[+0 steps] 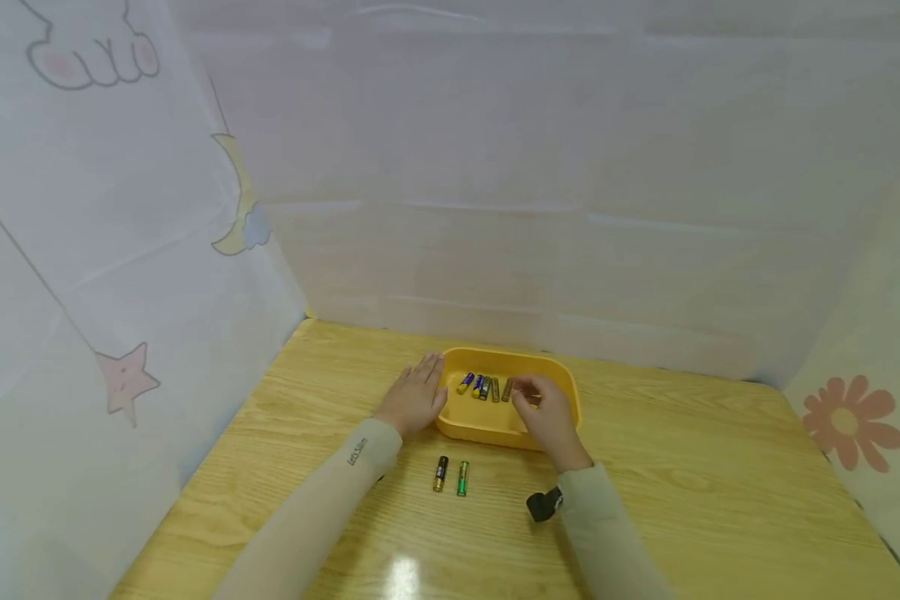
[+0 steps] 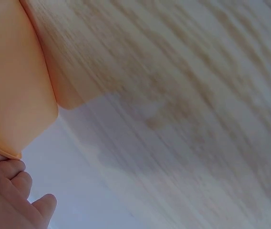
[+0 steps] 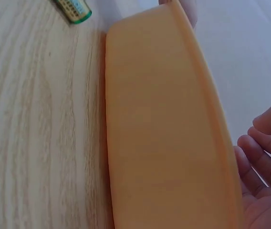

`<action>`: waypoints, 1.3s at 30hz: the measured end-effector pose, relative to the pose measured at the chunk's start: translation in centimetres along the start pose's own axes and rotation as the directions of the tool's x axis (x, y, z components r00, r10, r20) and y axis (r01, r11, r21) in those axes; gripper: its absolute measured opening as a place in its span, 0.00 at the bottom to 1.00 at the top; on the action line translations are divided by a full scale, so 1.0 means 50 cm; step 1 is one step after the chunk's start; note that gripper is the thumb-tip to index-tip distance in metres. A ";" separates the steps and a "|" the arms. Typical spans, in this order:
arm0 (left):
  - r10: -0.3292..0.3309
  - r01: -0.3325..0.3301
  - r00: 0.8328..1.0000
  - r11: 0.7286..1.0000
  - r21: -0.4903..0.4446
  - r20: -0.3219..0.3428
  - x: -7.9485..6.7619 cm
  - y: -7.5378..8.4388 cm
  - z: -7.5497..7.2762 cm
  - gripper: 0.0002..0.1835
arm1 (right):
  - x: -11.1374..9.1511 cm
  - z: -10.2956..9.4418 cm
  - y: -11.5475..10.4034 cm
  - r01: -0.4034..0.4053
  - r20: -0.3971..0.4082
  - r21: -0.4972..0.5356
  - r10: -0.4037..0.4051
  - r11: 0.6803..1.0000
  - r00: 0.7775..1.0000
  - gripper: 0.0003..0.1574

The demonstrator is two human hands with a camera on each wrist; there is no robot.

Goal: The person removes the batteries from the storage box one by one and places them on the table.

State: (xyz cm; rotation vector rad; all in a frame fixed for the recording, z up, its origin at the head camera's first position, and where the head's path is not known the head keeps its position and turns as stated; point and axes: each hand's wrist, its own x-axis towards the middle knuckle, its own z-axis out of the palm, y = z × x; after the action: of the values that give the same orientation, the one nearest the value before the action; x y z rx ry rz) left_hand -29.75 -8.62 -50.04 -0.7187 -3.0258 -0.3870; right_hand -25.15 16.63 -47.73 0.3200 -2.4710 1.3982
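A yellow plastic tray (image 1: 474, 431) holds several small batteries lying in a loose row, among them a blue-and-yellow battery (image 1: 466, 383) and a brown battery (image 1: 507, 389). My left hand (image 1: 412, 398) rests at the tray's left rim with its fingers extended; the left wrist view shows fingers (image 2: 18, 181) against that rim. Over the tray's right part is my right hand (image 1: 546, 414), its fingertips close beside the brown battery. Its fingers (image 3: 259, 157) are loosely bent in the right wrist view, and nothing shows between them. The tray wall hides the batteries there.
In front of the tray, a black-and-gold battery (image 1: 440, 473) and a green battery (image 1: 462, 478) lie on the wooden table (image 1: 690, 475). A pale sheet wall (image 1: 570, 208) stands behind the table's back edge. A dark wrist device (image 1: 544, 505) sits at the right cuff.
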 end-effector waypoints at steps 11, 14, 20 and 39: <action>0.015 -0.015 1.000 1.000 -0.007 -0.017 0.004 -0.002 0.000 0.34 | 0.045 0.002 0.020 -0.062 0.088 -0.010 0.062 0.998 0.994 0.24; 0.018 -0.018 1.000 1.000 -0.005 -0.023 0.006 -0.002 -0.001 0.34 | 0.059 0.002 0.026 -0.071 0.130 -0.014 0.072 0.997 0.989 0.28; 0.020 -0.020 1.000 1.000 -0.013 -0.020 0.006 0.001 -0.004 0.34 | 0.075 0.005 0.042 -0.167 0.194 -0.025 0.169 0.986 0.966 0.32; 0.021 -0.022 0.999 0.998 -0.056 -0.027 -0.001 0.003 -0.001 0.34 | 0.083 0.026 0.075 -0.253 0.230 -0.184 0.292 0.950 0.928 0.36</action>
State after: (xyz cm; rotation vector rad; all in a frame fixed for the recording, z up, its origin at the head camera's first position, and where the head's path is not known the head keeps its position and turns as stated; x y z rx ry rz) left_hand -29.62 -8.53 -49.95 -0.7427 -2.9912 -0.4785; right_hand -30.46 17.19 -49.92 0.1314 -2.9102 1.3288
